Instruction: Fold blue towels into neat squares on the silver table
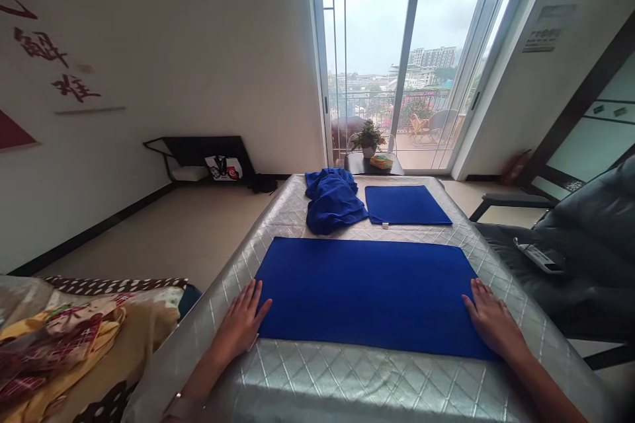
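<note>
While facing a quilted silver surface (347,377), resting both bare hands well apart, at opposite ends of a long blue cloth (367,297). Laid flat and smooth across the near part of that surface, with long edges running from left to right. Placing the left hand (241,317) palm down at the left edge, with fingers extended and thumb spread onto the fabric. Setting the right hand (493,320) likewise at the right edge, with fingertips and thumb on the cloth. Lying unclenched, both of them; cannot tell how firmly pressing down.

Just beyond, to the left, bunched in loose folds: a crumpled blue cloth (335,201). Right beside that, spread flat: a smaller blue cloth (407,205), with a white tag (385,225) showing at the near edge. Past the far end, on a small dark stand (354,165): a potted plant (368,145) and a yellow packet (381,162), before a glass door (367,26). To the right, near the surface, see a black armchair (590,238) with a pale device (540,256) on the seat. To the left, see a heap of patterned fabric (99,337).
</note>
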Demonstrator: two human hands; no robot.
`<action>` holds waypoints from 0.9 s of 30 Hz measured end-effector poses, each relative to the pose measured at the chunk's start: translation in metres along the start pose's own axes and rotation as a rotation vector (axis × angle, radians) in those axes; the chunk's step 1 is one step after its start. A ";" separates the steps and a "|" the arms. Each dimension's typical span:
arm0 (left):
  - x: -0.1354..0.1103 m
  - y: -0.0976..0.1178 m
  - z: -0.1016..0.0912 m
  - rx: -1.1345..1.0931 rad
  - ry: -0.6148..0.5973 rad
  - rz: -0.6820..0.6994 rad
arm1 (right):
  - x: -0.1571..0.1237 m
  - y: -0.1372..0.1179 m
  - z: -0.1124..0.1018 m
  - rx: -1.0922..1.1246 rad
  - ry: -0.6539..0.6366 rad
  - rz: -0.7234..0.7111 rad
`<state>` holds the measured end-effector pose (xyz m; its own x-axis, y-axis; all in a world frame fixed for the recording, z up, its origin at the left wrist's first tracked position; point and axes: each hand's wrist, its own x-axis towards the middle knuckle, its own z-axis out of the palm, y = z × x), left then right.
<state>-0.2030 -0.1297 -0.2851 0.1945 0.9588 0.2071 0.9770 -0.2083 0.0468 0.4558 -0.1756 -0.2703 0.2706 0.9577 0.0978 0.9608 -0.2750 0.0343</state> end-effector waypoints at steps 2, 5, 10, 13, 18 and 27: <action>-0.006 -0.006 -0.002 -0.010 -0.025 -0.022 | -0.002 -0.004 -0.007 -0.030 0.022 0.005; 0.005 0.021 -0.009 -0.032 -0.027 -0.083 | -0.014 -0.044 -0.025 -0.055 0.120 -0.048; 0.042 0.150 -0.026 -0.177 -0.061 0.205 | -0.054 -0.166 -0.048 0.119 0.103 -0.408; 0.049 0.224 -0.033 -0.248 -0.141 0.538 | -0.069 -0.214 -0.051 0.214 -0.015 -0.561; 0.039 0.230 -0.032 -0.257 -0.146 0.645 | -0.068 -0.171 -0.036 0.231 -0.065 -0.559; -0.002 0.024 -0.006 -0.014 -0.116 -0.157 | -0.060 0.026 0.021 0.218 0.040 -0.134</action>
<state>-0.1801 -0.1376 -0.2782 0.0491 0.9954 0.0818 0.9950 -0.0559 0.0833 0.4656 -0.2387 -0.2959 0.1417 0.9791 0.1459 0.9793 -0.1171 -0.1650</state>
